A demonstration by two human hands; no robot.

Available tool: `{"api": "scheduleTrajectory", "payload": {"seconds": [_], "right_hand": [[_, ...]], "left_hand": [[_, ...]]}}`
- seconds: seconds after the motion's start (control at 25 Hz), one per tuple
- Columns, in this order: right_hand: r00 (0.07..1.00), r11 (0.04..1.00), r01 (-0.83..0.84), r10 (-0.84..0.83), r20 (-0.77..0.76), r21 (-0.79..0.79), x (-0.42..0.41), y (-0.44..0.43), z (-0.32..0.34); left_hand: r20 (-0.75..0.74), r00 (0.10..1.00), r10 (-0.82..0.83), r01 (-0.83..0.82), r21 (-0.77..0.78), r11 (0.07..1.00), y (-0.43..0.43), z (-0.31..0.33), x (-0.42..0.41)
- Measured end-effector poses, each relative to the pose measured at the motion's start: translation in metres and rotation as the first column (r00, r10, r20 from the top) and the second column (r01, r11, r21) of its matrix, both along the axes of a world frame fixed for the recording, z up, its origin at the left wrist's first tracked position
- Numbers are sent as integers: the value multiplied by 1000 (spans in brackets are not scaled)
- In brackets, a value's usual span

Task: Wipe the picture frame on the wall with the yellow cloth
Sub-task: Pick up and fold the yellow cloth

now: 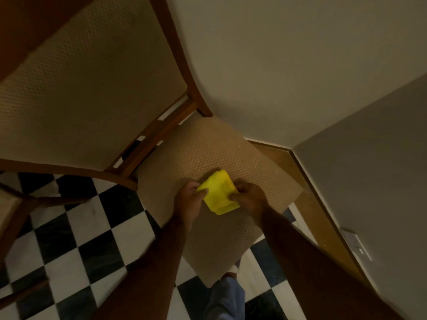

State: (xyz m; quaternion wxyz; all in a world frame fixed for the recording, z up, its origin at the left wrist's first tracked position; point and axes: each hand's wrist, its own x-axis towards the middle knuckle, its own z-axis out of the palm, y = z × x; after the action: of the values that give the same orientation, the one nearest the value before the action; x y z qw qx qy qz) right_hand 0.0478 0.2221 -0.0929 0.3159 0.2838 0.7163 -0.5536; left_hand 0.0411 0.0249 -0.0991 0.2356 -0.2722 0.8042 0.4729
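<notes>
My hands work over the beige woven chair seat (pixel 208 158), bare all around them. The tall wood-framed padded chair back (pixel 92 88) blocks my left; the plain cream wall (pixel 288 65) closes off ahead and right.

Yellow cloth (pixel 219 192); beige dotted-weave chair seat (pixel 196 148); brown wooden chair frame (pixel 182 65); black-and-white checkered floor (pixel 92 227); off-white wall (pixel 288 54).

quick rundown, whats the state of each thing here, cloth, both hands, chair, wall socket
yellow cloth: folded into a pad, held over the chair seat
left hand: gripping the cloth's left edge
right hand: gripping the cloth's right edge
chair: upright, seat bare
wall socket: nothing plugged in
</notes>
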Motion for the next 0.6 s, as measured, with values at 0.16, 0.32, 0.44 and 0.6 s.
{"api": "scheduleTrajectory", "payload": {"seconds": [0.16,0.32,0.44,0.6], "right_hand": [[995,989,100,-99,6,-111,3,27,64],[974,965,202,-215,-68,-166,14,59,155],[937,930,258,-307,-167,-262,25,90,233],[871,906,295,-386,-305,-305,45,141,343]], "left_hand": [[-72,977,200,-175,266,948,20,55,14],[-192,957,215,-123,403,907,61,129,9],[-229,963,145,16,581,814,101,203,9],[-301,953,43,181,675,715,160,307,19]]}}
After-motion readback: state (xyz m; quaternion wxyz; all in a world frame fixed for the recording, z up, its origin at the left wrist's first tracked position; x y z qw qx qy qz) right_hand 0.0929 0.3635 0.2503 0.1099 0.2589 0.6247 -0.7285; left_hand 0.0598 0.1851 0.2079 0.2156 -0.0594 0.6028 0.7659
